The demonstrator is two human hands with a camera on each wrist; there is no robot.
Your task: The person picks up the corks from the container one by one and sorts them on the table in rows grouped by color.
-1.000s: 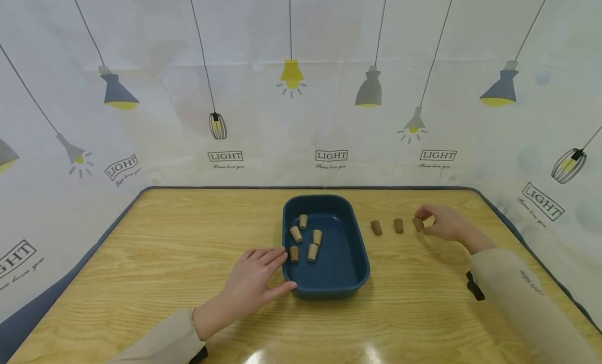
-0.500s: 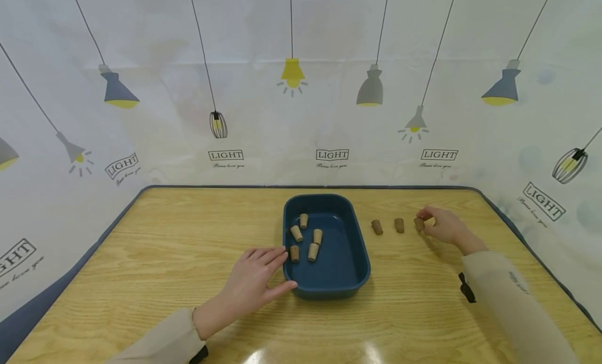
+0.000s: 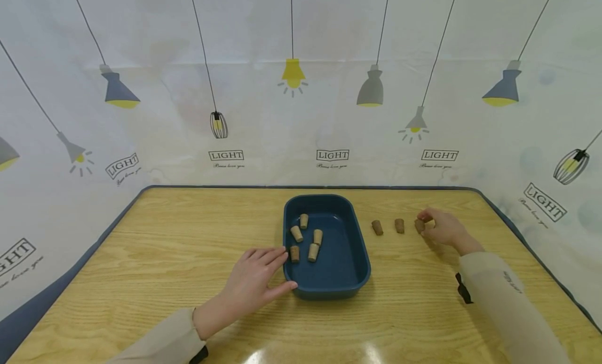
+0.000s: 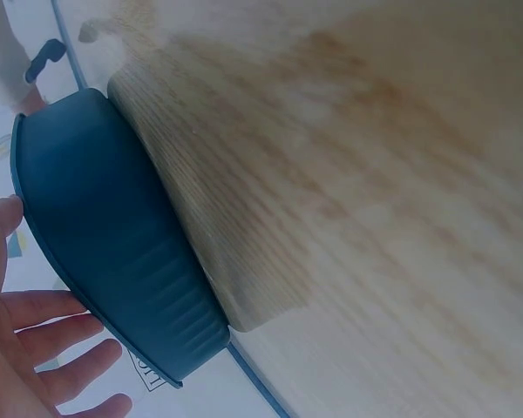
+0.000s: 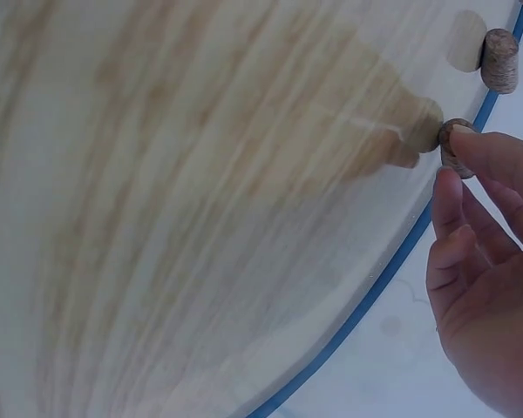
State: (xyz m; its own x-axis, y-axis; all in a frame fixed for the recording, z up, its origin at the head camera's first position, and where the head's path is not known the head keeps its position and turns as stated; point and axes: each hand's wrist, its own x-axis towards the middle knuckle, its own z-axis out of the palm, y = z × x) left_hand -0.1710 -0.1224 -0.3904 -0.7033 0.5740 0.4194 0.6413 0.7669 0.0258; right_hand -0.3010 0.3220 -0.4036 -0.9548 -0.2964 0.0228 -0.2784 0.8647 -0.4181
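Note:
A deep blue rectangular tray (image 3: pixel 348 254) stands mid-table with several pale tapered corks (image 3: pixel 313 252) and a browner cork (image 3: pixel 294 254) lying in its left half. My left hand (image 3: pixel 254 277) is spread at the tray's left side, fingertips and thumb on the rim. In the left wrist view its straight fingers (image 4: pixel 61 335) reach past the tray's outer wall. To the right of the tray, my right hand (image 3: pixel 444 228) pinches a brown cork (image 3: pixel 419 226) between thumb and fingers at the tabletop. The right wrist view shows the thumb against that cork (image 5: pixel 456 144), partly covering it.
Two more brown corks, one nearer the tray (image 3: pixel 377 227) and one beside the right hand (image 3: pixel 399 226), stand in a row with the pinched cork. The wooden table (image 3: pixel 188 233) ends at a blue edge before a lamp-printed backdrop (image 3: pixel 263 118).
My right forearm and wrist have swung slightly left, while the fingers stay at the same cork in the row. The left hand, tray and other corks keep their places.

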